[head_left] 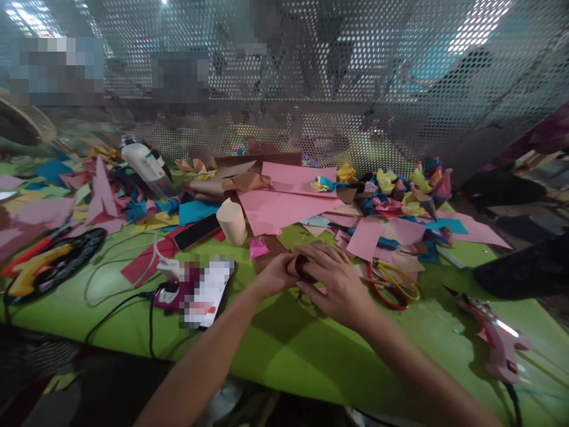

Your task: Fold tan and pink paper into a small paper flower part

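Observation:
Over the middle of the green table, my left hand and my right hand meet around a small piece of rolled brown paper. Its dark open end faces me, and my fingers hide most of the rest. The left fingers wrap its near side while the right fingers press over the top. Just left of my hands is a crumpled bright pink piece, beside an upright cream paper roll. Scissors with red and yellow handles lie close to my right wrist.
A lit phone and a purple power adapter with cables sit left. A pink hot glue gun lies right. Pink paper sheets, a white bottle and folded paper pieces spread along the perforated metal screen.

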The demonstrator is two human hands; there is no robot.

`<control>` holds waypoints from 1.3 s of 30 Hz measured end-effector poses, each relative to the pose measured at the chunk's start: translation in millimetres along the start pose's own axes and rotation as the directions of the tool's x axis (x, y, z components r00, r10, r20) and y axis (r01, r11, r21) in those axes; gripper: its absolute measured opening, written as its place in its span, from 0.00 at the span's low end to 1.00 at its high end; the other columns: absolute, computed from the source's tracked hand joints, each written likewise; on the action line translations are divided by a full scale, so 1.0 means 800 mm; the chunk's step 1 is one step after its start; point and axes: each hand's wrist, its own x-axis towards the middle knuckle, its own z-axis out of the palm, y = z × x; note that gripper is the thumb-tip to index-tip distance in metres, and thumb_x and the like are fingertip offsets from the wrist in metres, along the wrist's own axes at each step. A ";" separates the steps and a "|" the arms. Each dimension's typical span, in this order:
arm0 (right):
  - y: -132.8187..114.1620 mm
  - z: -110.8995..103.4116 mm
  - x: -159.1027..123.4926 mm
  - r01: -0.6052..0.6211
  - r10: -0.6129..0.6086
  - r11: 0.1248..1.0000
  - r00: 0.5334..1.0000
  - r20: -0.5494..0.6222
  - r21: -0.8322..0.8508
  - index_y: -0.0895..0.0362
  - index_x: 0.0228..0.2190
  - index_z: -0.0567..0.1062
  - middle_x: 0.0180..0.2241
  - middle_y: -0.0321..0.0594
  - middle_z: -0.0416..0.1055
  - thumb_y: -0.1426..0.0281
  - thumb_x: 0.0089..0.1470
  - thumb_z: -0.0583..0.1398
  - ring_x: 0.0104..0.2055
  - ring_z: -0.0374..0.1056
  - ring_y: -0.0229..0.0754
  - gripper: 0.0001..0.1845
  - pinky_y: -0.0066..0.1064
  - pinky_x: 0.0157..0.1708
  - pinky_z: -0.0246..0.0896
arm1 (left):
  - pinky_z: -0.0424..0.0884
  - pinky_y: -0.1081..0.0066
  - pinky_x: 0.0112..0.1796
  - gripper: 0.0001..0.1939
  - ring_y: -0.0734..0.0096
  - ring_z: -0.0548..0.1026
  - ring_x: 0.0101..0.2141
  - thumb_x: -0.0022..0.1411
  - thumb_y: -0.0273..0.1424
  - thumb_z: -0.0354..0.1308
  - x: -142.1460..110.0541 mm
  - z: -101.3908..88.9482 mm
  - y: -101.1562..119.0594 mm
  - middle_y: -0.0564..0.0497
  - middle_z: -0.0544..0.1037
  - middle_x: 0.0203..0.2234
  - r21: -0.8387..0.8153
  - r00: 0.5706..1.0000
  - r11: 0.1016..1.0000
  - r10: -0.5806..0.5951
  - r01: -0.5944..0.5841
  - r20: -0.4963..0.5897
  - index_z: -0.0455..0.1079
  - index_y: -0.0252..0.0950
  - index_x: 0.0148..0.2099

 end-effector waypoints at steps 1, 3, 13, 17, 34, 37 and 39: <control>0.001 -0.001 0.000 -0.009 0.009 1.000 1.000 -0.013 0.016 0.54 0.38 0.76 0.57 0.46 0.72 0.69 0.59 0.60 0.55 0.67 0.54 0.05 0.50 0.52 0.63 | 0.71 0.70 0.36 0.19 0.66 0.74 0.32 0.33 0.32 0.76 0.000 0.000 0.001 0.50 0.79 0.27 -0.003 1.000 1.000 -0.017 0.017 0.009 0.76 0.30 0.30; 0.002 -0.003 0.000 -0.025 0.027 0.999 0.999 -0.044 0.047 0.53 0.37 0.76 0.56 0.45 0.72 0.69 0.59 0.61 0.54 0.68 0.53 0.04 0.50 0.51 0.63 | 0.71 0.71 0.35 0.19 0.68 0.74 0.32 0.34 0.31 0.76 0.000 0.001 0.001 0.51 0.78 0.26 0.012 0.999 0.999 -0.037 0.037 0.018 0.75 0.31 0.30; -0.003 0.004 0.001 -0.009 0.009 0.998 1.000 0.002 0.060 0.55 0.37 0.77 0.58 0.48 0.71 0.71 0.59 0.59 0.57 0.66 0.54 0.06 0.50 0.54 0.60 | 0.69 0.72 0.35 0.12 0.69 0.72 0.31 0.38 0.26 0.69 0.005 -0.005 -0.008 0.54 0.75 0.23 0.043 0.999 0.998 0.037 -0.037 -0.002 0.73 0.32 0.28; 0.006 -0.004 -0.001 -0.062 0.062 0.991 0.998 -0.002 0.122 0.52 0.41 0.78 0.59 0.47 0.69 0.68 0.59 0.60 0.58 0.65 0.54 0.08 0.50 0.53 0.61 | 0.70 0.71 0.36 0.14 0.67 0.74 0.33 0.38 0.29 0.72 0.006 -0.010 -0.011 0.51 0.77 0.26 0.046 1.000 0.999 0.000 -0.001 0.014 0.74 0.31 0.30; -0.005 0.004 0.001 -0.037 0.036 0.998 0.999 0.023 0.048 0.55 0.41 0.77 0.58 0.50 0.70 0.72 0.58 0.60 0.57 0.66 0.56 0.09 0.52 0.55 0.60 | 0.73 0.68 0.39 0.19 0.65 0.75 0.34 0.40 0.31 0.72 -0.001 -0.010 -0.005 0.48 0.80 0.30 0.143 0.996 0.987 0.083 -0.079 -0.021 0.78 0.30 0.37; 0.000 -0.005 0.001 -0.085 0.093 0.964 0.995 -0.020 0.250 0.53 0.39 0.78 0.54 0.48 0.73 0.69 0.60 0.59 0.56 0.68 0.53 0.07 0.48 0.53 0.63 | 0.72 0.69 0.37 0.21 0.67 0.75 0.32 0.38 0.34 0.74 0.001 -0.014 -0.009 0.49 0.79 0.29 0.165 0.998 0.985 0.061 -0.060 0.001 0.76 0.30 0.35; 0.005 -0.013 0.001 -0.144 0.189 0.910 0.979 -0.080 0.389 0.52 0.36 0.78 0.49 0.46 0.75 0.68 0.61 0.59 0.53 0.70 0.50 0.06 0.43 0.49 0.66 | 0.71 0.70 0.36 0.20 0.68 0.75 0.32 0.39 0.36 0.73 0.002 -0.015 -0.009 0.50 0.78 0.29 0.242 0.996 0.966 0.088 -0.087 0.008 0.76 0.31 0.35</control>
